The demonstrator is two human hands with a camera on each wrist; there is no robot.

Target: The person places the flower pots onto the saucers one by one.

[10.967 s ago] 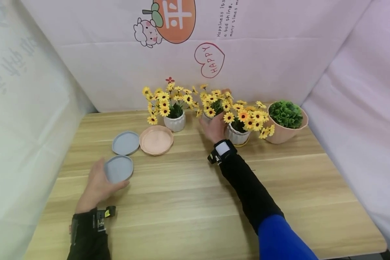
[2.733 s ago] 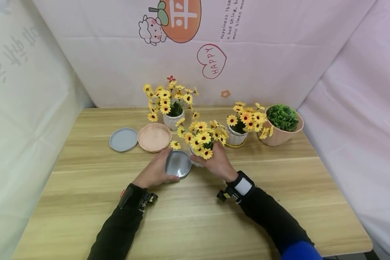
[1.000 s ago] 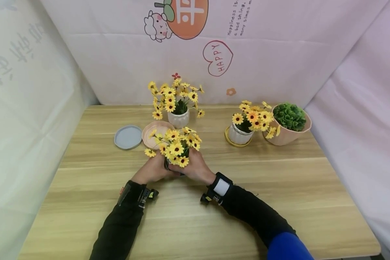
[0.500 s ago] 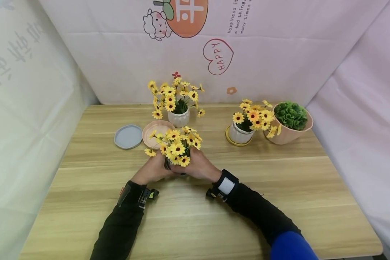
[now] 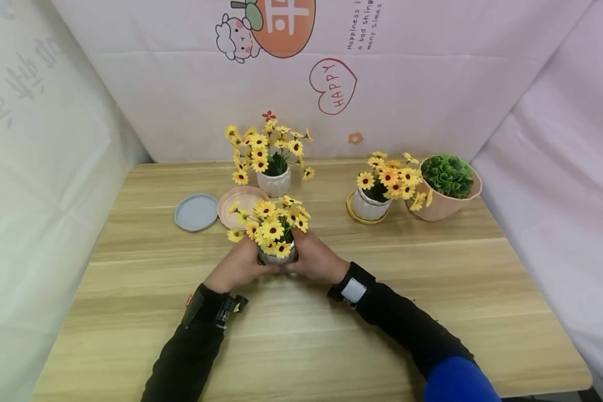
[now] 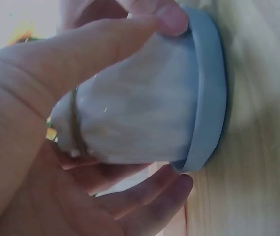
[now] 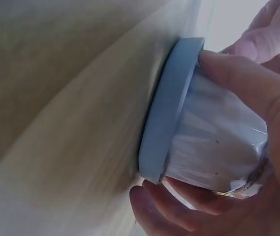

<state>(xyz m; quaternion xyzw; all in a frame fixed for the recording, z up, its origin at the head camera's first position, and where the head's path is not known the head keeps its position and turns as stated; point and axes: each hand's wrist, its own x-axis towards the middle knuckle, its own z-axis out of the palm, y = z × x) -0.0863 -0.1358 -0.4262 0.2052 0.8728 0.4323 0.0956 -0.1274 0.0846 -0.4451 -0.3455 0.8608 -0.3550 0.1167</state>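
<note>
A white ceramic flowerpot with yellow artificial daisies stands at the middle of the table, between both hands. In the left wrist view the pot sits inside a blue-grey saucer, which lies on the wood. My left hand holds the pot from the left, its thumb lying across the pot's side and its fingers curled around behind. From the right, my right hand grips it; in the right wrist view its thumb tip is right at the rim of the saucer. In the head view that saucer is hidden.
Just behind lie a pink saucer, partly covered by the daisies, and a blue-grey saucer. Another daisy pot stands at the back. To the right are a daisy pot on a yellow saucer and a pink pot of greenery.
Earlier, the left hand brought the blue-grey saucer to the middle, and the right hand moved the daisy pot from the back onto it. Lately the hands have only shifted slightly around the pot.
</note>
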